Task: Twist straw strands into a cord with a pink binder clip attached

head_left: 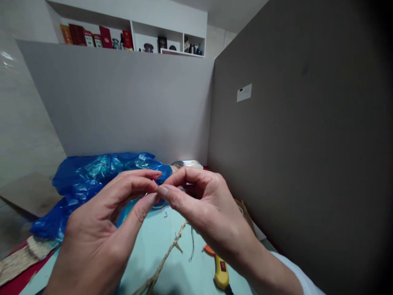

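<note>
My left hand (107, 221) and my right hand (202, 205) meet in front of me, raised above the pale green table surface (172, 262). Thumb and fingertips of each hand pinch together at one spot. Something very small and dark shows between the fingertips, too tiny to name. Below them a braided straw cord (166, 258) runs down toward me, with a frayed bit sticking out. Beside the cord lies a thin dark thread (192, 246).
A crumpled blue plastic bag (80, 180) is at the back left. A yellow tool with a red switch (221, 272) lies under my right wrist. Grey panels (138, 102) enclose the back and right. A woven strip (27, 256) rests at the left edge.
</note>
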Demonstrator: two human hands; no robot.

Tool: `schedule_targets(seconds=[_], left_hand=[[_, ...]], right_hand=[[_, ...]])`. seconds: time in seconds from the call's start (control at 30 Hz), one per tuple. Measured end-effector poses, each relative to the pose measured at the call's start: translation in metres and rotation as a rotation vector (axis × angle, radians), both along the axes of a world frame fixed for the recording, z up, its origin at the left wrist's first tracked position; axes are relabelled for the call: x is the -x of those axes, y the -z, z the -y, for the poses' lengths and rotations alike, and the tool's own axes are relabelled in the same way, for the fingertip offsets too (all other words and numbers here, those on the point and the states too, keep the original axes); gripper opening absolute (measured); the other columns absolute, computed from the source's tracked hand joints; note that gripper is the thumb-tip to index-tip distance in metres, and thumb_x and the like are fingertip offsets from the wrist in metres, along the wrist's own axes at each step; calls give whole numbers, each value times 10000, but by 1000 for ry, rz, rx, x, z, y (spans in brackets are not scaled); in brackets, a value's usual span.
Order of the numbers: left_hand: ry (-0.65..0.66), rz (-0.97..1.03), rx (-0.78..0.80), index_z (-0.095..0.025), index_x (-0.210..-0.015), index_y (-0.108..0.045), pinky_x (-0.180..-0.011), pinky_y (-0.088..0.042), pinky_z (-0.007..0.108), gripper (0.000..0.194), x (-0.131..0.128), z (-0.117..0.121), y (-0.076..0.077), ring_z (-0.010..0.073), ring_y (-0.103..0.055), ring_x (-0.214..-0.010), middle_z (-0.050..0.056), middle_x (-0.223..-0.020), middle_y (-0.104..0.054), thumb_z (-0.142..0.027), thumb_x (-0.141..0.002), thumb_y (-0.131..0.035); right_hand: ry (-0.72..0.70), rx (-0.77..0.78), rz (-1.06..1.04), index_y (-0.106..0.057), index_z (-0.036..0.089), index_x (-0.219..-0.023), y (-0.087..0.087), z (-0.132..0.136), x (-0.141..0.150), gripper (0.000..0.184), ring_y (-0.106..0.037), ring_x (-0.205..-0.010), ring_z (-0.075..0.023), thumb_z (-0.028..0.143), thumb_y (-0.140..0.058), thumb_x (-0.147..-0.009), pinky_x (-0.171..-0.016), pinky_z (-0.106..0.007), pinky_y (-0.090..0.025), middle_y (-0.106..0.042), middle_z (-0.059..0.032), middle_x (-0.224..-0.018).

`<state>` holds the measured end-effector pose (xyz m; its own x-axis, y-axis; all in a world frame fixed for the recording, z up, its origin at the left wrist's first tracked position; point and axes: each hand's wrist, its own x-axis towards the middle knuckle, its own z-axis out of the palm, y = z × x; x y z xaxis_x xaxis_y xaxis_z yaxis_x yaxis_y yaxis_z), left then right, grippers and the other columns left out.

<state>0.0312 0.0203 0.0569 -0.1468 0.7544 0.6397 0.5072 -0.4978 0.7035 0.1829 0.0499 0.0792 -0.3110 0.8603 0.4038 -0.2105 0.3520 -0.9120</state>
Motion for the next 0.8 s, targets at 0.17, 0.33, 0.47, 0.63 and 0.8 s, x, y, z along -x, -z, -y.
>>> schedule_targets(seconds=[0.17,0.33,0.47,0.63,0.8], left_hand=[[68,224,130,-265,-730,-674,-791,-566,200,120,-2,0,-7,215,-651,-1060,-44,-1082,-695,-371,-749,-725],[225,312,235,-224,-675,-658,-685,-594,213,165,-2,0,-11,220,-689,-952,-6,-1127,-680,-352,-755,-724],[281,338,248,-225,-702,-659,-738,-589,235,148,-2,2,-13,197,-685,-905,4,-1045,-703,-337,-796,-680],[284,436,297,-251,-739,-647,-808,-563,248,80,-1,5,-15,205,-669,-998,-14,-1126,-686,-313,-785,-668],[278,443,316,-246,-668,-615,-831,-542,210,120,3,7,-17,211,-636,-1080,-33,-1156,-673,-295,-730,-705]], right_hand=[[33,-52,70,-671,132,-724,2,-2,-1,131,-506,-584,-83,228,-758,-746,-530,-196,-395,-591,19,-644],[37,-69,116,-641,144,-755,3,-3,-2,108,-530,-565,-83,228,-699,-790,-517,-188,-404,-590,22,-625],[-7,-67,137,-629,142,-815,2,-4,-4,88,-532,-614,-84,222,-665,-820,-552,-192,-418,-583,16,-680],[-21,-204,211,-631,171,-993,3,-8,-6,201,-465,-613,-84,266,-684,-824,-535,-203,-382,-518,37,-682],[-125,-275,204,-651,156,-950,4,-7,-6,145,-393,-556,-57,242,-677,-837,-507,-186,-358,-461,57,-636]])
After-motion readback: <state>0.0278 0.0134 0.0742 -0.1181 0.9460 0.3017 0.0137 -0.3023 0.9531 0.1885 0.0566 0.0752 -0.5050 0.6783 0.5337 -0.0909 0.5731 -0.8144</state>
